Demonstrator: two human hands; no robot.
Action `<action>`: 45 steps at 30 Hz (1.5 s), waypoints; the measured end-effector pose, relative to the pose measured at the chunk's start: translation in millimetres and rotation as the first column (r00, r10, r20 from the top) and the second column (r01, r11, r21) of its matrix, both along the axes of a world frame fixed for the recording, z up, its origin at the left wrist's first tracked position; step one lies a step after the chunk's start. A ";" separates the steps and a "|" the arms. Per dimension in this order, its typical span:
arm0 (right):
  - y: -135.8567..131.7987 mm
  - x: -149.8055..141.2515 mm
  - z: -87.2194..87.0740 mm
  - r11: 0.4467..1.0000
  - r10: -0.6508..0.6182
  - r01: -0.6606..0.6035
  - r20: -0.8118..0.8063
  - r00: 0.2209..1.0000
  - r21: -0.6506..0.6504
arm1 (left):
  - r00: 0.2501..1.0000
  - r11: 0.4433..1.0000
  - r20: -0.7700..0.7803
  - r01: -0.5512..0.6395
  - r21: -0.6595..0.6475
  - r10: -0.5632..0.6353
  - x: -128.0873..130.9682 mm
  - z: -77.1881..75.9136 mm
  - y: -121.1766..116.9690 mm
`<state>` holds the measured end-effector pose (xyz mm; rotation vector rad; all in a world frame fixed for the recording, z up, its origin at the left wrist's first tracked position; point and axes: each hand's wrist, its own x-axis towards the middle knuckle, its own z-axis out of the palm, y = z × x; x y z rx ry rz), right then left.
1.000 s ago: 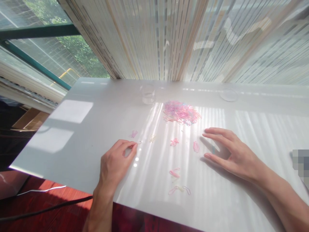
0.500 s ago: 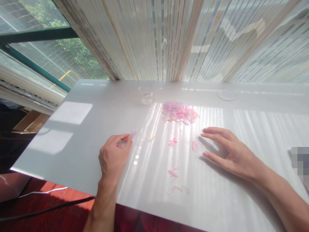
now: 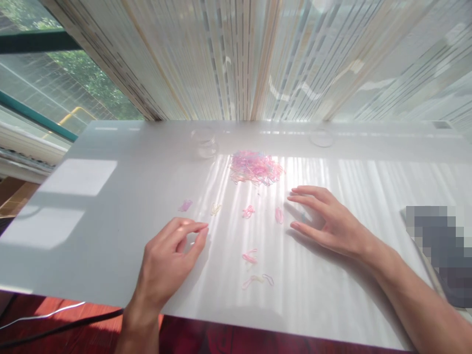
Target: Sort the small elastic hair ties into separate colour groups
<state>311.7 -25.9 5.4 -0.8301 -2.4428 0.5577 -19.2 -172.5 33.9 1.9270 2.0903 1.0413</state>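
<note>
My left hand [image 3: 167, 260] is just above the table, thumb and index tips pinched together with nothing visible between them. Beyond its fingers lie a small purple cluster of rubber bands [image 3: 185, 205] and a pale yellow one [image 3: 216, 209]. My right hand [image 3: 328, 221] rests with fingers spread. Between its thumb and fingers, a bit of blue band [image 3: 303, 215] shows on the table. Left of it lie a pink bundle [image 3: 279, 215] and a coral-pink bundle [image 3: 248, 211]. Behind them is a large heap of pastel rubber bands [image 3: 255, 168].
More pink bands [image 3: 250, 256] and a pale linked strand of bands [image 3: 258, 279] lie nearer the front edge of the white table [image 3: 92, 250]. At the back stand a clear jar [image 3: 206, 146] and a clear round lid [image 3: 321, 138]. A blurred-out dark object [image 3: 438, 260] lies at right.
My left hand placed a small band on the purple cluster, then drew back towards me and right, its fingers now bare. The right hand stays put. The view has swung right.
</note>
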 end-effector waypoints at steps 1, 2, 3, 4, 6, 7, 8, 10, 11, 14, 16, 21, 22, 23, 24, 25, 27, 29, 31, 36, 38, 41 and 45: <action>-1.3 -1.0 1.4 1.000 0.007 -0.007 -0.016 1.000 0.013 | 0.991 0.990 0.012 0.133 -0.043 -0.133 7.1 1.6 -3.4; -3.2 -2.4 3.1 1.000 0.014 -0.014 -0.028 1.000 0.027 | 0.969 0.965 0.041 0.245 -0.093 -0.242 14.9 2.6 -6.7; -5.8 -4.2 5.0 0.999 0.026 -0.024 -0.040 0.999 0.045 | 0.943 0.935 0.064 0.333 -0.119 -0.327 23.0 2.8 -9.8; -8.9 -6.4 6.8 0.997 0.042 -0.039 -0.052 0.998 0.063 | 0.918 0.908 0.077 0.395 -0.141 -0.388 31.3 2.2 -12.4; -16.4 -11.6 9.8 0.992 0.085 -0.077 -0.075 0.994 0.099 | 0.887 0.873 0.079 0.461 -0.158 -0.455 47.0 -0.8 -16.1; -20.1 -14.2 10.9 0.989 0.110 -0.101 -0.084 0.990 0.110 | 0.879 0.864 0.066 0.477 -0.163 -0.473 53.9 -2.9 -17.2; -23.4 -16.6 11.6 0.986 0.133 -0.123 -0.086 0.987 0.109 | 0.877 0.861 0.050 0.479 -0.169 -0.478 59.7 -5.2 -17.9; -27.8 -19.9 12.3 0.983 0.161 -0.152 -0.090 0.983 0.100 | 0.878 0.862 0.018 0.474 -0.183 -0.479 68.3 -9.5 -18.4; -28.7 -20.6 12.3 0.983 0.166 -0.157 -0.093 0.982 0.097 | 0.879 0.862 0.005 0.470 -0.189 -0.477 71.2 -11.2 -18.5; -27.0 -19.2 11.9 0.983 0.160 -0.149 -0.108 0.981 0.108 | 0.878 0.865 -0.036 0.462 -0.198 -0.477 76.5 -13.8 -19.1; -24.3 -17.0 11.6 0.984 0.150 -0.136 -0.116 0.982 0.118 | 0.876 0.868 -0.074 0.455 -0.199 -0.477 79.2 -14.0 -19.9; -20.9 -14.5 10.4 0.985 0.136 -0.119 -0.141 0.981 0.125 | 0.877 0.885 -0.150 0.431 -0.175 -0.457 85.3 -14.6 -20.8; -20.8 -14.6 10.2 0.985 0.136 -0.118 -0.146 0.980 0.125 | 0.879 0.888 -0.151 0.429 -0.168 -0.453 85.9 -15.1 -20.7; -20.7 -14.8 10.1 0.985 0.136 -0.117 -0.151 0.979 0.124 | 0.880 0.888 -0.146 0.430 -0.163 -0.453 86.2 -15.4 -20.6; -20.7 -14.9 10.1 0.986 0.134 -0.115 -0.154 0.979 0.123 | 0.881 0.887 -0.134 0.433 -0.159 -0.454 86.2 -15.6 -20.5; -20.8 -15.0 10.4 0.986 0.133 -0.114 -0.157 0.978 0.124 | 0.882 0.886 -0.119 0.437 -0.156 -0.456 86.0 -15.4 -20.5; -21.4 -15.4 11.6 0.985 0.137 -0.116 -0.163 0.977 0.130 | 0.886 0.885 -0.086 0.441 -0.148 -0.456 85.1 -13.9 -20.3; -23.5 -16.5 13.5 0.982 0.150 -0.127 -0.170 0.974 0.140 | 0.890 0.887 -0.054 0.443 -0.128 -0.452 84.1 -11.1 -20.0; -27.9 -18.8 15.7 0.979 0.175 -0.151 -0.181 0.968 0.137 | 0.893 0.891 -0.031 0.444 -0.094 -0.449 83.5 -7.9 -19.4; -45.9 -29.0 17.6 0.948 0.318 -0.307 -0.192 0.928 0.085 | 0.914 0.913 -0.060 0.404 0.066 -0.400 82.9 -3.0 -15.1; -51.8 -32.5 17.2 0.934 0.358 -0.347 -0.194 0.913 0.090 | 0.912 0.904 -0.082 0.409 0.126 -0.401 81.7 -2.6 -13.0; -55.5 -34.8 17.4 0.925 0.379 -0.365 -0.208 0.902 0.103 | 0.896 0.882 -0.091 0.443 0.158 -0.434 79.3 -2.9 -10.4; -54.4 -33.7 19.8 0.925 0.379 -0.363 -0.217 0.899 0.112 | 0.879 0.859 -0.052 0.474 0.193 -0.473 78.4 -3.1 -7.9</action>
